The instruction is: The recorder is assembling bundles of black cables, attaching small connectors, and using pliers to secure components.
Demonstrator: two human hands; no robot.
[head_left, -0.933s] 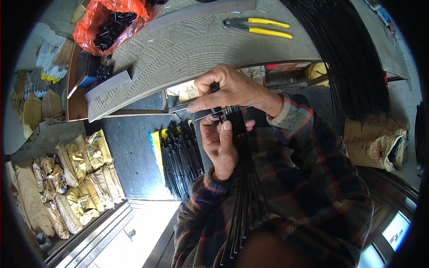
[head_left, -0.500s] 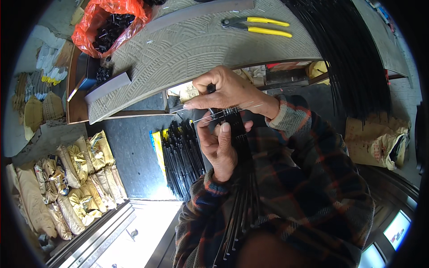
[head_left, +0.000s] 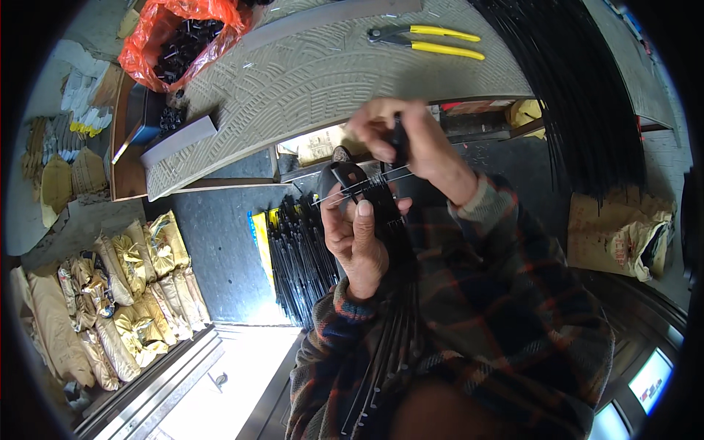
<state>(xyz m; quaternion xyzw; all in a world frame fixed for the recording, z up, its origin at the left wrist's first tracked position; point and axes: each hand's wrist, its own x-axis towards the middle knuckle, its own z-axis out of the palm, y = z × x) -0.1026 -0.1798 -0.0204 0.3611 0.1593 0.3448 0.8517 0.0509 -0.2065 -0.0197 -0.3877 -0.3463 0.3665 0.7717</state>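
Note:
My left hand (head_left: 357,253) is closed round a bundle of thin black cables (head_left: 389,209), its thumb lying across the upper ends. The cables hang down over my lap toward the lower edge. Thin bright wires stick out near the top of the bundle, one long one crossing over it slantwise. Above the bundle, my right hand (head_left: 422,143) is curled round a black handle (head_left: 400,139) with a thin shaft pointing down at the cables. Motion blurs that hand, and the kind of tool cannot be made out.
Yellow-handled cutting pliers (head_left: 429,42) lie on the patterned bench top (head_left: 308,81). A red plastic bag (head_left: 136,62) holds small black parts. More black cables drape over the bench (head_left: 579,95) and stand on the floor (head_left: 301,257). Brown paper-wrapped packages (head_left: 110,293) are stacked at the left.
My right hand has swung up and to the right with the black handle, uncovering the wires and a dark shoe beyond the bundle. My left hand keeps its hold, almost unmoved.

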